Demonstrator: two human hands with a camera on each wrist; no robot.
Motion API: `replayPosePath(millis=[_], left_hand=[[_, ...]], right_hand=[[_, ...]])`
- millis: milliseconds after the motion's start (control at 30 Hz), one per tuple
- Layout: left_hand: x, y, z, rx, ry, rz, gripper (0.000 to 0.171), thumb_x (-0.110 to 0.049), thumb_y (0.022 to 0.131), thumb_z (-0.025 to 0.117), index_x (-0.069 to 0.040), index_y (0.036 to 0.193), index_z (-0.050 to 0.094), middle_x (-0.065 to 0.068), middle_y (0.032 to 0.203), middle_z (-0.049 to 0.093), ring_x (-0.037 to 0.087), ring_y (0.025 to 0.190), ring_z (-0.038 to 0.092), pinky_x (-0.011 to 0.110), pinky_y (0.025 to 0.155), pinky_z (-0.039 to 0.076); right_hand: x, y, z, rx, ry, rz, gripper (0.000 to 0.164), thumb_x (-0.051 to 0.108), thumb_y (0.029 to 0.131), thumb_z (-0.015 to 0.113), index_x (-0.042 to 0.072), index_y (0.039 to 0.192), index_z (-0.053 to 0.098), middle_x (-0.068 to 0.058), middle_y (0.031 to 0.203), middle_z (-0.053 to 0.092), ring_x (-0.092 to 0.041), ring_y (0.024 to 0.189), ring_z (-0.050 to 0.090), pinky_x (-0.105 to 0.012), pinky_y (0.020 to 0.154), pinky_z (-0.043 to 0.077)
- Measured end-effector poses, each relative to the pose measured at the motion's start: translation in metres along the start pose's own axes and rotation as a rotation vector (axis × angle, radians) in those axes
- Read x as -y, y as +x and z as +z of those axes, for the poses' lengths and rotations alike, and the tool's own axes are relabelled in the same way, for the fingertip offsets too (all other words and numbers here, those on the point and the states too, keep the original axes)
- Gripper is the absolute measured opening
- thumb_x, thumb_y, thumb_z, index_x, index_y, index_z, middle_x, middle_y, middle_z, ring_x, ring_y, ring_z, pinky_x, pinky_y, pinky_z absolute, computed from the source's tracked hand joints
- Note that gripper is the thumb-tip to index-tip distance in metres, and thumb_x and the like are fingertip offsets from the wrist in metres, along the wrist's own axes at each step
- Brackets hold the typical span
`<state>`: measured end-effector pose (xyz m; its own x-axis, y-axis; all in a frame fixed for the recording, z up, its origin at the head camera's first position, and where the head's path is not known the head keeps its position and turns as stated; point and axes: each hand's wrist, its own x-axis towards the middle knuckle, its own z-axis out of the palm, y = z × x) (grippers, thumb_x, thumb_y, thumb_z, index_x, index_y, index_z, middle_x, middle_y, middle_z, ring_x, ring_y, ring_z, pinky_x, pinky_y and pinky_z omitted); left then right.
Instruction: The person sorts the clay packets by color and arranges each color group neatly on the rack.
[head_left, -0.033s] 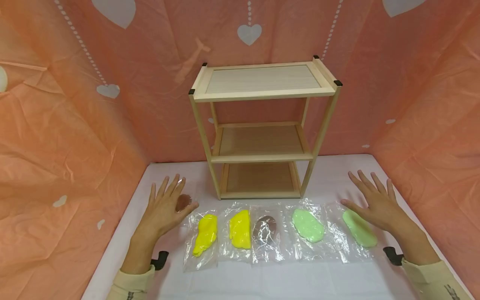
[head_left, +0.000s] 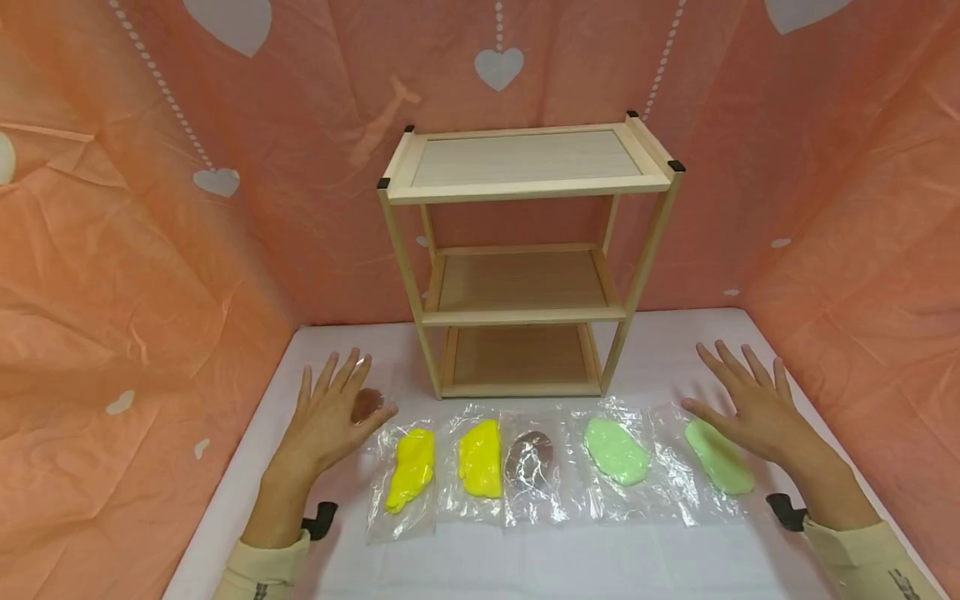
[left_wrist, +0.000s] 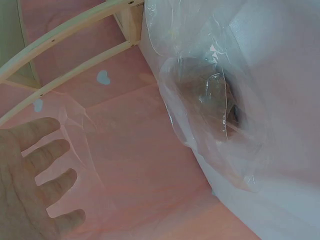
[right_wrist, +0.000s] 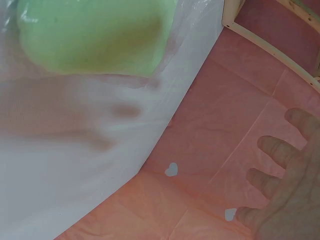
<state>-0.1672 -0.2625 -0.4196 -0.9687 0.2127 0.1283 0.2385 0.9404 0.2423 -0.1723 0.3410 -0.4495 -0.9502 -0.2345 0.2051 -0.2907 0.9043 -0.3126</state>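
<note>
My left hand (head_left: 322, 425) hovers over the table's left side, fingers spread, holding nothing. Partly behind it lies a brown lump (head_left: 367, 406) in a clear bag; the left wrist view shows this brown bagged lump (left_wrist: 200, 95) beyond the fingers. My right hand (head_left: 761, 412), also spread and holding nothing, is above the rightmost pale green lump (head_left: 720, 458), partly covering it. Between the hands, a row of clear plastic bags holds flattened, clay-like lumps: a yellow one (head_left: 411, 471), another yellow one (head_left: 481, 458), a brown one (head_left: 529, 458) and a pale green one (head_left: 617, 451).
A three-tier wooden shelf (head_left: 525, 190) with black-capped posts stands behind the row. Orange-pink cloth (head_left: 337, 250) with white hearts encloses the back and sides. White covering lies on the table (head_left: 450, 567). A black band piece (head_left: 320, 521) sits at the left wrist, another (head_left: 786, 512) at the right.
</note>
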Motion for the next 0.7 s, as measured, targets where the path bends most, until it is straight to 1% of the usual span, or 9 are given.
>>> replayPosePath(millis=[200,400,600,700], left_hand=[[-0.001,-0.002,-0.002,0.006,0.001,-0.004,0.095,-0.066,0.101,0.058,-0.005,0.169,0.030,0.020,0.177,0.019,0.047,0.164,0.008,0.069,0.129,-0.008],[-0.001,-0.002,-0.005,0.022,0.006,-0.005,0.095,-0.065,0.102,0.058,-0.006,0.170,0.028,0.019,0.178,0.016,0.046,0.164,0.006,0.069,0.129,-0.008],[-0.003,0.002,-0.018,0.015,0.002,0.023,0.096,-0.065,0.103,0.057,-0.005,0.170,0.026,0.020,0.178,0.016,0.047,0.164,0.006,0.069,0.129,-0.007],[-0.004,0.004,-0.026,0.003,0.008,0.038,0.095,-0.066,0.103,0.057,-0.005,0.170,0.027,0.020,0.178,0.017,0.047,0.164,0.007,0.069,0.129,-0.006]], right_hand=[[0.000,-0.002,0.000,0.003,0.004,-0.002,0.092,0.054,0.102,0.066,0.021,0.174,0.018,-0.028,0.174,0.021,-0.062,0.156,0.011,-0.074,0.123,-0.019],[-0.001,-0.005,0.005,0.007,0.022,-0.003,0.094,0.052,0.101,0.068,0.019,0.173,0.019,-0.031,0.171,0.026,-0.065,0.153,0.018,-0.075,0.124,-0.015],[-0.001,-0.007,0.007,0.025,0.066,0.011,0.094,0.050,0.101,0.070,0.015,0.173,0.020,-0.035,0.168,0.028,-0.065,0.152,0.018,-0.074,0.124,-0.015],[-0.001,-0.008,0.008,0.045,0.081,0.020,0.095,0.050,0.101,0.070,0.014,0.173,0.019,-0.037,0.168,0.027,-0.065,0.152,0.019,-0.076,0.124,-0.012]])
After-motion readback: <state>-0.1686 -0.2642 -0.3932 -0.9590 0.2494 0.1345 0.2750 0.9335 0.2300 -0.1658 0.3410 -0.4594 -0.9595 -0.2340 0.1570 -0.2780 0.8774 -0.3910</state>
